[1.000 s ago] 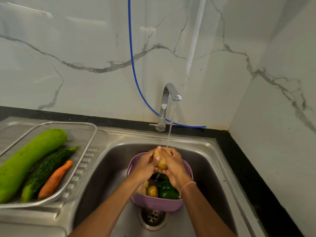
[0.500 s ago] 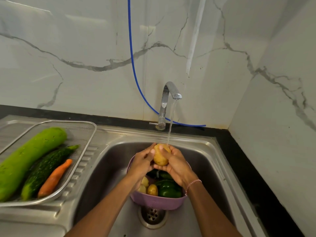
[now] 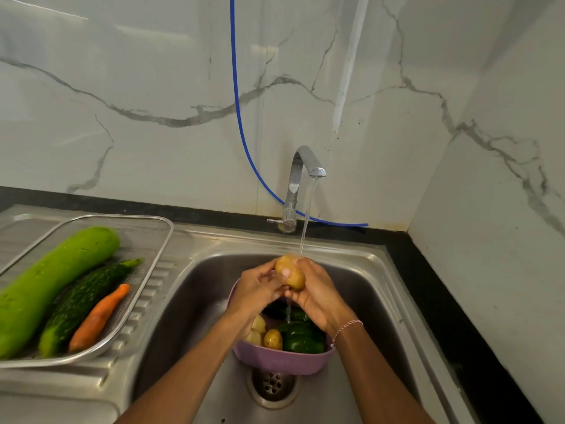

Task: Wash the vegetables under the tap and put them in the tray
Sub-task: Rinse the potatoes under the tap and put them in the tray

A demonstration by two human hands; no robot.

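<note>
My left hand (image 3: 255, 287) and my right hand (image 3: 318, 293) both hold a yellow potato (image 3: 290, 272) under the stream running from the chrome tap (image 3: 301, 185). Below them a purple bowl (image 3: 281, 361) stands in the sink, holding more potatoes (image 3: 272, 338) and green capsicums (image 3: 302, 339). On the drainboard at the left, a wire mesh tray (image 3: 146, 234) holds a pale green gourd (image 3: 55, 280), a dark cucumber (image 3: 82, 304) and a carrot (image 3: 99, 316).
The steel sink (image 3: 189, 301) has a drain (image 3: 272, 385) just in front of the bowl. A blue hose (image 3: 238, 117) hangs down the marble wall behind the tap. A black counter edge (image 3: 434, 286) and a side wall close the right.
Both hands have kept the potato under the water, lifting it slightly and turning it between the fingers. The tray and bowl have not moved.
</note>
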